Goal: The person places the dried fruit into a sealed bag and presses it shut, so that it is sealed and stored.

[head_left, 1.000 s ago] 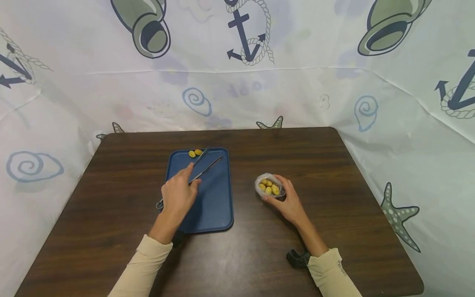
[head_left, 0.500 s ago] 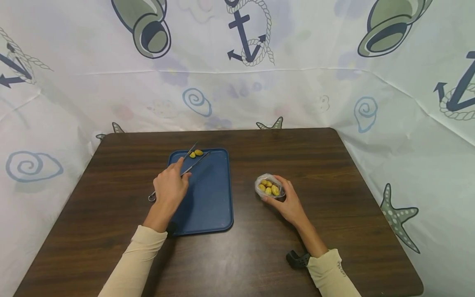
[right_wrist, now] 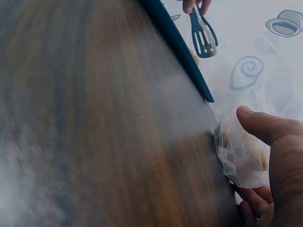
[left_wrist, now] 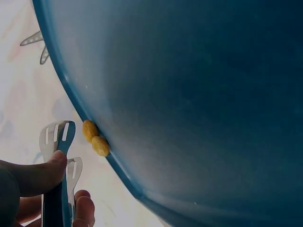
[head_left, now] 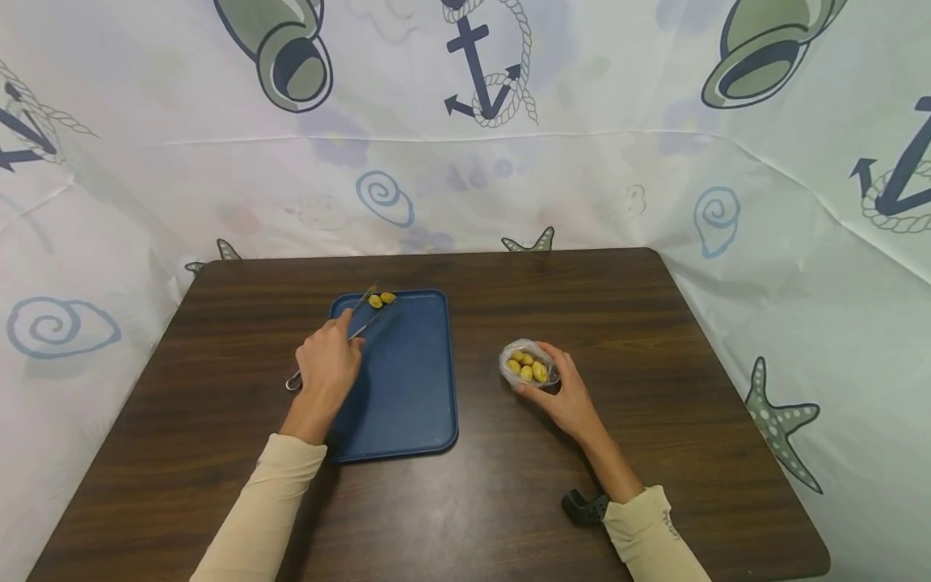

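"Sea-print cloth [head_left: 465, 194] backs a dark wood table [head_left: 502, 501]. Which way do the slotted tongs [left_wrist: 57, 203] point?"

"Long axis away from the person, slanting right. The left hand [head_left: 329, 360] grips them, ring end [head_left: 293, 383] past its outer edge, tips spread; two yellow fruits [head_left: 375, 301] sit just ahead on a blue tray [head_left: 407, 388]."

"Right hand [head_left: 570, 404]?"

"Curled round a plastic bag [right_wrist: 246, 161] of similar fruits [head_left: 539, 373], mouth up."

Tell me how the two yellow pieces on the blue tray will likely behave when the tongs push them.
The yellow pieces would probably roll or wobble, being rounded and oval. The raised rim of the blue tray, close by them, may check a roll toward the far edge. They are likely light, being small beside the tongs.
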`<state>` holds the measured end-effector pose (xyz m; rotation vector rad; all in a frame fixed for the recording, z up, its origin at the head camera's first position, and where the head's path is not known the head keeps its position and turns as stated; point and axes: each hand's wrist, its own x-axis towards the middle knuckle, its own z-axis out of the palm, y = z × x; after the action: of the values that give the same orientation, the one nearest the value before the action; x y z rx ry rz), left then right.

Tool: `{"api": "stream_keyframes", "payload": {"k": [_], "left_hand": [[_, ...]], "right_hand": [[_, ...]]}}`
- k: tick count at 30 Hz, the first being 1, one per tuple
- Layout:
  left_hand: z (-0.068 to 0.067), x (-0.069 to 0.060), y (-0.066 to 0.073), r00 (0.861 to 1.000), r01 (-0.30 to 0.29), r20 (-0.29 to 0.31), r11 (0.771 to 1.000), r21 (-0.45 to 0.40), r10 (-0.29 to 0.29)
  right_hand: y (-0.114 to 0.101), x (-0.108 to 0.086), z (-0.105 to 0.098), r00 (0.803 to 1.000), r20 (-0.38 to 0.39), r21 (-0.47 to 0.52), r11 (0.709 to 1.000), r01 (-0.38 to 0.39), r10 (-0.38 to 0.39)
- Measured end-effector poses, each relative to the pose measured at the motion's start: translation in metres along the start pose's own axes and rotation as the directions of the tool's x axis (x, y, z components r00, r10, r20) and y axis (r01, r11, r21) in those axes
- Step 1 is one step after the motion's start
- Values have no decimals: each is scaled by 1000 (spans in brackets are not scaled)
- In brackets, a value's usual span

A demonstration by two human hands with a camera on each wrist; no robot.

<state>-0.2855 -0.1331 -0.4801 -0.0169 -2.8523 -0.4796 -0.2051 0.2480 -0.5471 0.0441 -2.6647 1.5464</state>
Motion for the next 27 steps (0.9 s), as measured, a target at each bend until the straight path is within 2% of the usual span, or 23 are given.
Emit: {"api": "stream_keyframes", "payload": {"k": [16, 27], "left_hand": [[6, 9, -11, 999, 30, 32, 999, 15, -30], [6, 8, -22, 996, 92, 13, 996, -2, -92]], "right_hand": [[-2, 0, -1, 1000, 4, -4, 1000, -11, 11], [-2, 0, 0, 1000, 3, -3, 1000, -5, 5]]}}
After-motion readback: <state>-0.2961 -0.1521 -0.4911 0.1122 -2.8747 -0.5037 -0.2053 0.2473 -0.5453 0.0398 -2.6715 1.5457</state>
